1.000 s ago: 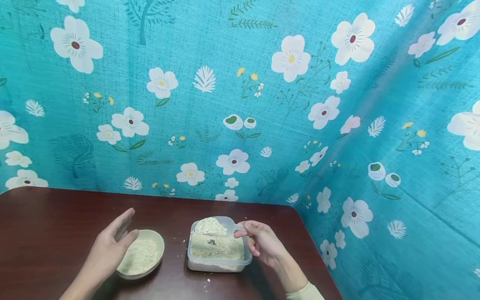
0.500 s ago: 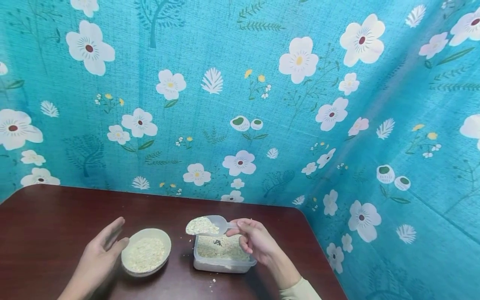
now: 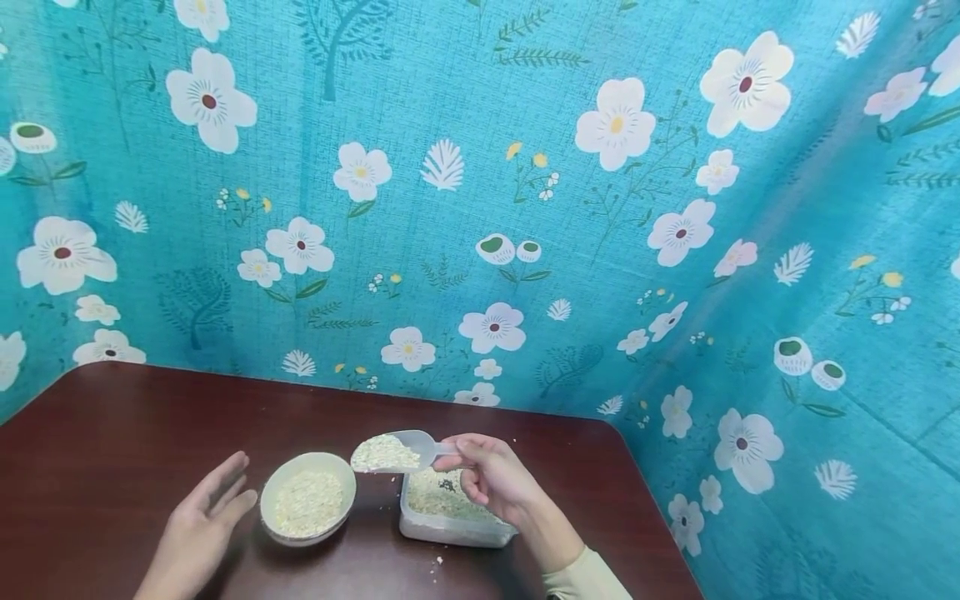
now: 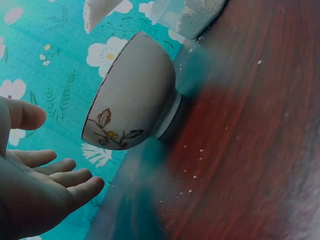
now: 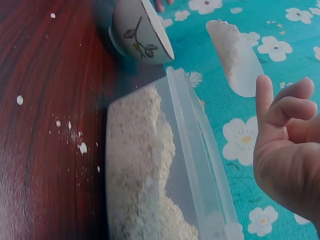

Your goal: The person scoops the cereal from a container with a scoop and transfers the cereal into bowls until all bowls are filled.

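Observation:
My right hand [image 3: 495, 479] pinches the handle of a translucent scoop [image 3: 423, 446] heaped with pale oat flakes [image 3: 384, 452]. The scoop hangs level between the white bowl and the plastic container, its tip close to the bowl's right rim. In the bowl [image 3: 345, 508], which has a leaf pattern on its outside in the left wrist view, lies a layer of the same flakes. Left of that bowl, my left hand [image 3: 197, 525] hovers with relaxed, parted fingers, apart from it and holding nothing. Below the right hand stands the clear container [image 3: 453, 532], partly filled with flakes.
Stray flakes [image 5: 82, 148] are scattered on the dark red-brown wooden table [image 3: 150, 442] around the bowl and the container. A blue floral cloth [image 3: 420, 208] hangs behind the table and along its right side.
My right hand has carried the loaded scoop left, from over the container toward the bowl. My left hand has drawn slightly away from the bowl. The head view has shifted left.

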### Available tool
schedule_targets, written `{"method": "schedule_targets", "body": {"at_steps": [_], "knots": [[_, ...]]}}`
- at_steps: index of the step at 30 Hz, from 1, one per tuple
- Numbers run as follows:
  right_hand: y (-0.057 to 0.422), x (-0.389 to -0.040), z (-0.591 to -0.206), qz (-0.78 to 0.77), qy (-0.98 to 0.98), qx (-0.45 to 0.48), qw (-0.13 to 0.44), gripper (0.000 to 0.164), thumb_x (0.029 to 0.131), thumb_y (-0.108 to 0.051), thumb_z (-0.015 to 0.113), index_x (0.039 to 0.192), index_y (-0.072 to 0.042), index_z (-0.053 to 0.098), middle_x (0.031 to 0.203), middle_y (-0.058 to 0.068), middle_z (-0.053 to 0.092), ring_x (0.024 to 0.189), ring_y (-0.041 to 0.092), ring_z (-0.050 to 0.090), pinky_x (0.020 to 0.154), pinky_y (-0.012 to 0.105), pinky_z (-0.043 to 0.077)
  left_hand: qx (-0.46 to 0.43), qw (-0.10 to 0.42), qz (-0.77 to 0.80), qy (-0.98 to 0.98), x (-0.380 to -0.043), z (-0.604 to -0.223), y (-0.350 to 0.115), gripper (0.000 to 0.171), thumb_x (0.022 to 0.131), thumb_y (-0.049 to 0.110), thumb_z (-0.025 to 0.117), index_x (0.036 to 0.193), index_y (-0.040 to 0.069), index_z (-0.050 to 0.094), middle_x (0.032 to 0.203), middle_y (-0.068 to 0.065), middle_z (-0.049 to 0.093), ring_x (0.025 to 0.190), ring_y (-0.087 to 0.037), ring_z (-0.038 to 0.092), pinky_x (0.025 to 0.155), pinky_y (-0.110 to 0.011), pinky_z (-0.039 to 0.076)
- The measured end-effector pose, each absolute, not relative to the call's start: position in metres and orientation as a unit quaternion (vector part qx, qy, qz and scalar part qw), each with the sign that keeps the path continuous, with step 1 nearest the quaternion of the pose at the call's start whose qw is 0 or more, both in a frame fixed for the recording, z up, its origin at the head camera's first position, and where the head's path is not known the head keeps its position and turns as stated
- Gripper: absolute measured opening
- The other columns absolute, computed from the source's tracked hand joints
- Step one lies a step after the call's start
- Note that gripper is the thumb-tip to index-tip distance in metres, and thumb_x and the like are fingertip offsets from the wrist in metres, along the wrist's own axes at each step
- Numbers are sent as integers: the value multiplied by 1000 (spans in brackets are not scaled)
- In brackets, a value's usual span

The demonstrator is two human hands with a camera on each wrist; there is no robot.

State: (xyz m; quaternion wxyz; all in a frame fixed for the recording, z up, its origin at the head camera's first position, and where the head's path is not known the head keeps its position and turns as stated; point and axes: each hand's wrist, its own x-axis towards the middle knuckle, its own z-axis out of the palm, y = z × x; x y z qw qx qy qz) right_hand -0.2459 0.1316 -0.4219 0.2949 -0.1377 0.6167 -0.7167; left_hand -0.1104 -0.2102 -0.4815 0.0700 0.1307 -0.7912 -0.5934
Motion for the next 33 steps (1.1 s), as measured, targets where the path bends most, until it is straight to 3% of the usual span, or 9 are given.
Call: {"method": "schedule_targets", "body": {"at_steps": [1, 4, 6, 8, 24, 28, 30, 32, 33], "knots": [[129, -246, -422, -716, 617, -139, 296, 29, 107, -17, 45, 124, 3, 59, 90, 3, 76, 40, 4, 42, 36, 14, 32, 129, 72, -594, -790, -109, -483, -210, 68, 105, 26, 54, 159, 2, 21, 160, -23, 28, 141, -41, 34, 79, 3, 38], [122, -245, -422, -711, 620, -143, 298, 28, 107, -16, 45, 124, 1, 60, 91, 3, 76, 39, 4, 40, 36, 15, 31, 123, 89, -596, -789, -106, -487, -209, 66, 105, 25, 54, 158, 0, 24, 158, -25, 31, 133, -3, 44, 80, 3, 38], [117, -245, -423, -709, 620, -146, 301, 29, 108, -16, 44, 124, 2, 60, 91, 2, 76, 39, 4, 40, 36, 15, 30, 117, 101, -602, -784, -105, -490, -208, 64, 105, 22, 55, 157, -3, 26, 157, -28, 31, 118, 19, 42, 80, 3, 37], [113, -245, -423, -709, 619, -148, 304, 29, 108, -16, 43, 124, 2, 60, 91, 2, 76, 39, 4, 39, 36, 16, 30, 117, 109, -607, -778, -104, -492, -205, 63, 105, 21, 55, 156, -4, 27, 156, -29, 33, 100, 32, 33, 80, 3, 38], [87, -243, -427, -699, 622, -163, 313, 32, 107, -16, 47, 126, 7, 57, 95, 11, 75, 39, 4, 42, 35, 15, 31, 97, 90, -667, -733, -104, -502, -195, 61, 106, 16, 51, 156, -6, 23, 157, -31, 27, 104, 30, 36, 83, -7, 49], [82, -241, -426, -690, 634, -170, 303, 33, 107, -17, 47, 125, 9, 58, 96, 15, 75, 39, 5, 44, 35, 15, 32, 105, 69, -680, -722, -107, -501, -192, 60, 106, 11, 48, 156, -7, 20, 158, -33, 23, 128, 4, 41, 83, -7, 49], [79, -240, -425, -683, 646, -172, 293, 31, 107, -17, 48, 122, 7, 60, 96, 18, 75, 38, 5, 44, 34, 15, 32, 112, 56, -686, -717, -108, -501, -190, 59, 106, 9, 46, 157, -5, 20, 158, -34, 20, 131, -7, 42, 84, -9, 50], [77, -238, -425, -674, 659, -176, 285, 30, 106, -17, 49, 120, 7, 61, 96, 20, 75, 38, 6, 46, 34, 16, 32, 116, 48, -692, -711, -109, -501, -188, 59, 106, 7, 45, 157, -4, 20, 157, -36, 19, 130, -10, 45, 84, -9, 50], [76, -237, -424, -668, 666, -179, 281, 29, 106, -18, 50, 119, 6, 61, 96, 20, 75, 38, 6, 46, 34, 16, 32, 119, 46, -695, -708, -109, -500, -187, 58, 105, 6, 45, 157, -4, 20, 157, -36, 19, 124, -2, 47, 84, -10, 50]]}}
